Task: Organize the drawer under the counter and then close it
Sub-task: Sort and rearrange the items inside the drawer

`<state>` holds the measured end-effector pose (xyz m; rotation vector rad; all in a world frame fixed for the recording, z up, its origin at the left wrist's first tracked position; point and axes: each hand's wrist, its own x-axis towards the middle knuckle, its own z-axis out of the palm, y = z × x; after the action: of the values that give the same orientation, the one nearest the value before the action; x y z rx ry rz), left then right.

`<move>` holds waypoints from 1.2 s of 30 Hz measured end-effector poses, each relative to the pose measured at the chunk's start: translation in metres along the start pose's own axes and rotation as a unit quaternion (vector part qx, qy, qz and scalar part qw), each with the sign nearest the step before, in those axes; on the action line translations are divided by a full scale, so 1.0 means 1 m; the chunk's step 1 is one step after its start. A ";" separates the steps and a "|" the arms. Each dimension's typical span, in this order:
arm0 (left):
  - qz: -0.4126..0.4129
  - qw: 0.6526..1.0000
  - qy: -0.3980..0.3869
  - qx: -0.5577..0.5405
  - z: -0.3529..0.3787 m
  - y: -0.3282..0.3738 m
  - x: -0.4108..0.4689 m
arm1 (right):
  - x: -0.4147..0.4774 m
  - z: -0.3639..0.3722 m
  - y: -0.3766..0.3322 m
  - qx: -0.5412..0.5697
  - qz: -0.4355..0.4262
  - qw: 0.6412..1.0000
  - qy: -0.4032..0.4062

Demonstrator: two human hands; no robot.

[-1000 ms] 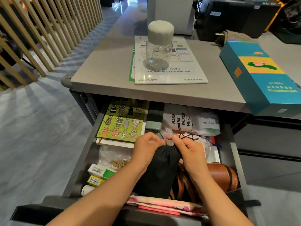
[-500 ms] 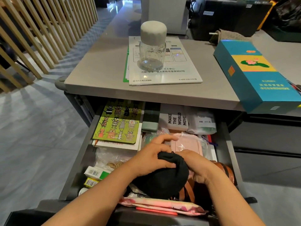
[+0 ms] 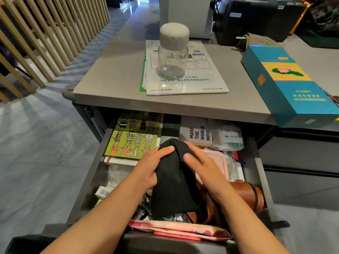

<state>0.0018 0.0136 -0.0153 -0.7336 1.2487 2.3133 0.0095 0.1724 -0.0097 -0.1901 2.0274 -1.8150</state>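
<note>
Colours in and above the dark grey drawer (image 3: 256, 162)

The pouch (image 3: 174, 180) in the middle was plain black. At ten o'clock from it lay a lime-green notebook (image 3: 132, 138) patterned with orange, black and spotted cartoon cats, at one o'clock a white card (image 3: 199, 133) with black block letters, at four o'clock a tan-brown case (image 3: 247, 193), and at six o'clock a pink-and-cream flowered packet (image 3: 179, 229). The pale grey counter (image 3: 113, 74) carried a clear jar (image 3: 173, 52) with an off-white cap and a teal box (image 3: 286, 85) with a yellow band and a pink flower.

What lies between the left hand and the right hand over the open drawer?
A black cloth pouch, seen in the head view: the left hand grips its side and the right hand touches it with relaxed fingers.
</note>
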 end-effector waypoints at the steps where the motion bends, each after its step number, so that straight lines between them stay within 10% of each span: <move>1: -0.025 1.000 0.003 -0.014 -0.002 0.002 0.000 | 0.001 0.005 0.002 0.023 0.010 0.999 -0.043; 9: -0.008 0.999 0.016 -0.029 -0.016 0.020 0.011 | 0.014 0.015 0.006 -0.057 0.073 0.992 -0.085; 13: -0.007 0.999 -0.034 0.023 -0.023 0.016 0.012 | 0.016 0.014 0.007 0.086 0.107 0.990 -0.004; 16: -0.094 0.984 -0.129 0.074 -0.020 0.010 0.006 | 0.022 0.005 0.002 0.139 0.089 0.984 0.064; 27: 0.003 0.977 -0.183 0.106 -0.037 0.036 -0.003 | 0.041 0.019 -0.032 0.026 0.007 0.999 0.033; 36: -0.034 0.990 0.016 0.135 -0.070 0.050 0.002 | 0.053 0.053 0.000 0.057 0.057 0.997 -0.015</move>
<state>-0.0107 -0.0715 -0.0176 -0.7082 1.4907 2.0321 -0.0180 0.1041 -0.0242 -0.0677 1.8693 -1.8383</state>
